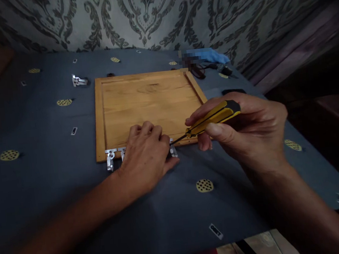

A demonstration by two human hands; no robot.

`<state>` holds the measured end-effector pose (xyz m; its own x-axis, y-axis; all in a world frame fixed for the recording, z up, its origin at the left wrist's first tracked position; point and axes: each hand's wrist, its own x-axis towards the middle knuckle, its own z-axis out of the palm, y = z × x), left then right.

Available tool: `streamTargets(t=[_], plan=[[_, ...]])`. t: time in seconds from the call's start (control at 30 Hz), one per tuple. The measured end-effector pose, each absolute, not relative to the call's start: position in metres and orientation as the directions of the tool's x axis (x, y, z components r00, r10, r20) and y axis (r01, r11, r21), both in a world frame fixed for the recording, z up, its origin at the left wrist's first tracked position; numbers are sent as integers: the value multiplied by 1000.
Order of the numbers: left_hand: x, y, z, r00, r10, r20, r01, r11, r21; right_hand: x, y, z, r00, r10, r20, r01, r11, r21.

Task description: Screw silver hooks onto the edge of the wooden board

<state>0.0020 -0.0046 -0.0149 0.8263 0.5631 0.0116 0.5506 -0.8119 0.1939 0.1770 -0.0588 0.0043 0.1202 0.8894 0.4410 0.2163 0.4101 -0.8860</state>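
A wooden panel (151,96) with a raised frame lies flat on the table. Along its near edge sit metal hinges, one at the left corner (110,158) and another beside it (122,152), partly covered by my left hand (146,153). That hand bends its fingers over the panel's edge, its thumb and forefinger around a third hinge (173,148). My right hand (247,127) grips a yellow and black screwdriver (213,118), tilted down to the left. Its tip meets this third hinge; the exact contact is hidden by my left fingers.
Another hinge (79,80) lies loose beyond the panel's far left corner. At the back right are a blue cloth (207,54), dark glasses (197,71) and a dark object (233,91). A patterned grey-blue cloth (55,162) covers the table, which meets a patterned wall behind.
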Motion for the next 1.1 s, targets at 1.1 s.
streamTargets(t=[1.1], plan=[[1,-4,-20,832,547,97,529,-833,161,182,-56,2,100,877,470,221,441,-870]])
